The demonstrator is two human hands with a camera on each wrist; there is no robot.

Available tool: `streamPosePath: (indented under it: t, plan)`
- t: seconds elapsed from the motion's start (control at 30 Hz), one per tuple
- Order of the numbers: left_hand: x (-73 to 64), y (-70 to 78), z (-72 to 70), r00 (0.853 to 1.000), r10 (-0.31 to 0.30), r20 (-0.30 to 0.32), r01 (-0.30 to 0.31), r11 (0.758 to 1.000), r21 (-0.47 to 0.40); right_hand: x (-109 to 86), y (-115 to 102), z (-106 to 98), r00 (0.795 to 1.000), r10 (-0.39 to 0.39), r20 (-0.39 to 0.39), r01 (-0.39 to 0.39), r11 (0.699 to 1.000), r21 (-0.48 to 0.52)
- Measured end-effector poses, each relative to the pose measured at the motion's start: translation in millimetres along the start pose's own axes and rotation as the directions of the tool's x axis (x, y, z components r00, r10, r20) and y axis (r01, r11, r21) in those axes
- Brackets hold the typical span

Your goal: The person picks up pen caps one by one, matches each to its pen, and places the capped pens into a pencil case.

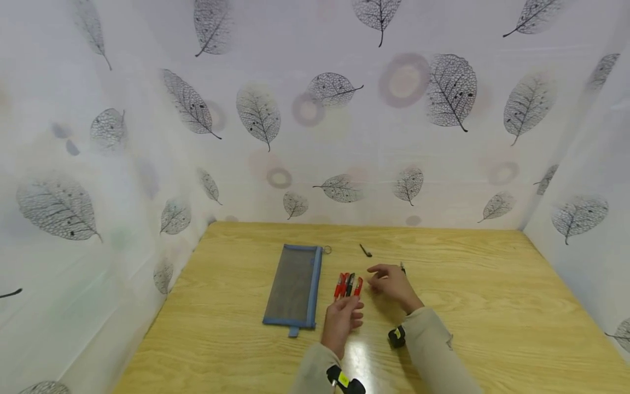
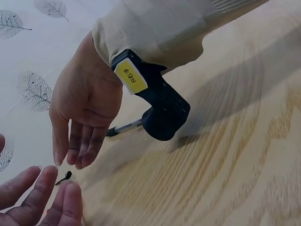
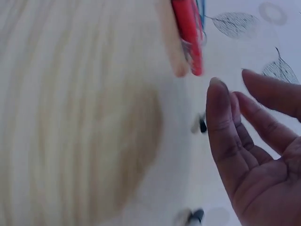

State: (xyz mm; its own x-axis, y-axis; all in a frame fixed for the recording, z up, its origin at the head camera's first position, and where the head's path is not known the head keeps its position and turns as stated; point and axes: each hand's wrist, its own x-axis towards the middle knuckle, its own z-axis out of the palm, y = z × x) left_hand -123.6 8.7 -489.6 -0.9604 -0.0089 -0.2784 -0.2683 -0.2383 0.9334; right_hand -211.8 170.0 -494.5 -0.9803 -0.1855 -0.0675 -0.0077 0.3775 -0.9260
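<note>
My left hand (image 1: 340, 323) holds a bunch of several pens (image 1: 338, 289), their red and black ends pointing away from me. Up close in the right wrist view, a red pen (image 3: 192, 35) shows beside a finger of that hand. Just right of the bunch, my right hand (image 1: 395, 285) hovers over the table with nothing between its loosely bent fingers. Behind it lies a dark pen (image 1: 403, 268), largely hidden by the hand in the head view. Another dark pen (image 1: 365, 250) rests farther back on the table.
A grey mesh zip pouch (image 1: 292, 284) with blue edging lies flat to the left of the hands, a small ring (image 1: 327, 250) at its far corner. Leaf-patterned sheeting (image 1: 344, 137) encloses the wooden table (image 1: 492, 306) at the back and sides.
</note>
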Motion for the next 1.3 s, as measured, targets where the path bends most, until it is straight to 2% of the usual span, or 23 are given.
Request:
streamPosePath:
  t: [0.13,0.3,0.47,0.7,0.8,1.0,1.17,1.3]
  plan:
    - [-1.1,4.6,13.9,0.999,0.04,-0.01,-0.04,0.999,0.004,-10.7,-1.8,-20.2,1.0,-0.026,-0.005,0.026,0.999,0.038]
    - [3.3,3.9,36.7,0.999,0.046,-0.021,-0.045,0.999,0.021,-26.4,-5.6,-48.9,0.997,-0.015,-0.075,0.02,0.998,0.057]
    - [12.2,-8.4,59.9,0.997,0.043,-0.066,-0.042,0.999,0.019,-43.4,-7.4,-74.4,0.986,-0.015,-0.168,0.024,0.998,0.051]
    - [20.5,-26.0,93.1,0.99,0.049,-0.134,-0.06,0.996,-0.073,-63.8,-6.2,-100.7,0.958,-0.051,-0.284,0.068,0.996,0.051]
    - [22.0,-30.3,106.3,0.979,0.063,-0.193,-0.073,0.996,-0.049,-70.6,-7.3,-109.1,0.947,-0.076,-0.313,0.097,0.994,0.051]
    - [25.4,-34.8,128.3,0.949,0.086,-0.305,-0.091,0.996,-0.004,-80.5,-10.5,-123.6,0.917,-0.115,-0.382,0.158,0.984,0.082]
    - [29.6,-40.1,140.6,0.928,0.115,-0.354,-0.116,0.993,0.017,-84.2,-12.2,-128.7,0.904,-0.12,-0.411,0.177,0.979,0.104]
    - [32.2,-43.2,146.8,0.912,0.133,-0.388,-0.134,0.991,0.026,-86.1,-12.7,-130.9,0.901,-0.113,-0.419,0.18,0.976,0.124]
